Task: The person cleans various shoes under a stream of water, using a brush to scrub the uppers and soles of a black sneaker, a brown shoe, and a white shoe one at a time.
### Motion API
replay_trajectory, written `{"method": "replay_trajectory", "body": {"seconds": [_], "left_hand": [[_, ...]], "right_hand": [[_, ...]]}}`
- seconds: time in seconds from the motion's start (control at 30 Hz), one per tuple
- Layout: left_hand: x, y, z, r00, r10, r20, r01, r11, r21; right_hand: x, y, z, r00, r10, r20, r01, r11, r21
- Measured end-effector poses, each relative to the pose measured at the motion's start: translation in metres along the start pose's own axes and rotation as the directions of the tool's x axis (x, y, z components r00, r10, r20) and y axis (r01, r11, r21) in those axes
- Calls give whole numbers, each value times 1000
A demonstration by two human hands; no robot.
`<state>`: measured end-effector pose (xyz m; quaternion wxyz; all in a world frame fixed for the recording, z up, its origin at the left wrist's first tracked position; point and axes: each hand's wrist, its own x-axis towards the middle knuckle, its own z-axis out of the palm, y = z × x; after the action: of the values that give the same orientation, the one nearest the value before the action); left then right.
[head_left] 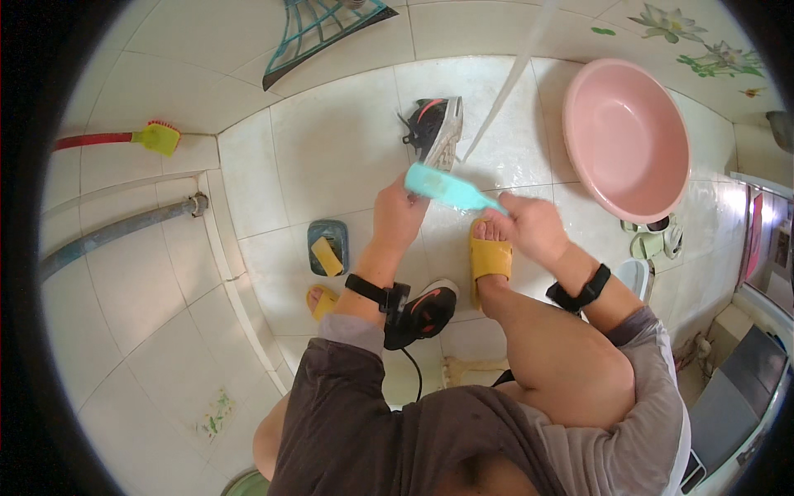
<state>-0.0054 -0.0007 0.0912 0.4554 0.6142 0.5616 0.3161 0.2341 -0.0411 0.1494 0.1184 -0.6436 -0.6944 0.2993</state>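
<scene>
I grip a turquoise plastic scrub brush point(447, 188) in both hands, left hand point(399, 217) and right hand point(529, 227), above the wet tiled floor point(331, 157). A yellow soap bar point(327, 255) fills the blue soap dish point(315, 236); the round pink plastic basin point(626, 136) holds nothing visible.

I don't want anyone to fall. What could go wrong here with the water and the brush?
The tiled floor looks wet and the person wears open yellow slippers, so a foot might slip. Both hands, left hand and right hand, grip the teal brush near the water stream; it may splash the clothes. The black shoe lies close and could trip them.
</scene>
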Motion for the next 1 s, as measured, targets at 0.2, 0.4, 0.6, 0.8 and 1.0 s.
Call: {"method": "replay_trajectory", "body": {"seconds": [0.2, 0.4, 0.6, 0.8, 1.0], "left_hand": [[7, -4, 9, 998, -67, -22, 67, 998, -15], [15, 12, 1, 995, -97, 0, 96, 987, -127], [18, 19, 4, 989, -147, 32, 150, 970, -190], [19, 18, 8, 992, -121, 37, 126, 968, -218], [24, 16, 6, 988, -155, 23, 157, 969, -189]], "right_hand": [[8, -7, -3, 988, -129, -83, 122, 989, -81], [23, -2, -4, 991, -95, -90, 87, 992, -93], [50, 5, -16, 993, 20, -119, -33, 993, -109], [46, -7, -4, 993, -63, -98, 53, 992, -111], [27, -25, -1, 989, -144, -38, 141, 988, -66]]}}
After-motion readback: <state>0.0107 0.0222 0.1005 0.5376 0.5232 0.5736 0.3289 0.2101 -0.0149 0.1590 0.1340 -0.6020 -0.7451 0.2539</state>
